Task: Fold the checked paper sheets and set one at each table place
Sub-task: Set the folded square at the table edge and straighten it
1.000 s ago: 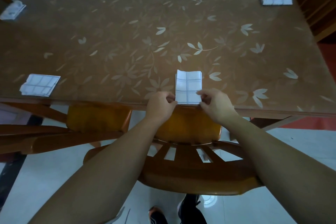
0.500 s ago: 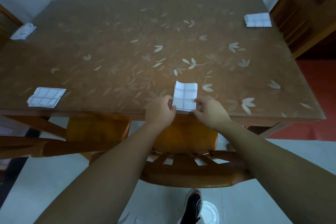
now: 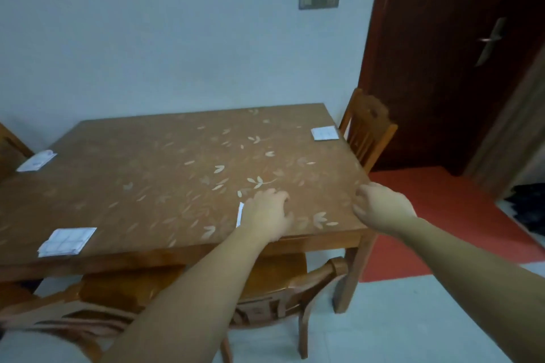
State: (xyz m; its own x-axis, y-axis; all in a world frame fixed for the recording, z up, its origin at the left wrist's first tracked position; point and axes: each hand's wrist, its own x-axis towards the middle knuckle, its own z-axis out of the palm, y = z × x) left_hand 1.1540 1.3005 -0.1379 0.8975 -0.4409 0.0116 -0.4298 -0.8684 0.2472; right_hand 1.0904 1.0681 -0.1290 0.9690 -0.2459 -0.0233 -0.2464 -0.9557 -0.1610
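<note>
Both my hands had let go of the folded checked sheet [image 3: 240, 214]. It lay by the near edge of the table [image 3: 147, 174], mostly hidden under my left hand [image 3: 267, 215], palm down, fingers loose. My right hand [image 3: 380, 209] hung relaxed, holding nothing. I counted four sheets: also the near-left sheet [image 3: 66, 242], far-left sheet [image 3: 37, 160] and far-right sheet [image 3: 324, 133].

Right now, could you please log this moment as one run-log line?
left hand covers front sheet, grip unclear | right hand empty, open | placed: near-left sheet, far-left sheet, far-right sheet
</note>
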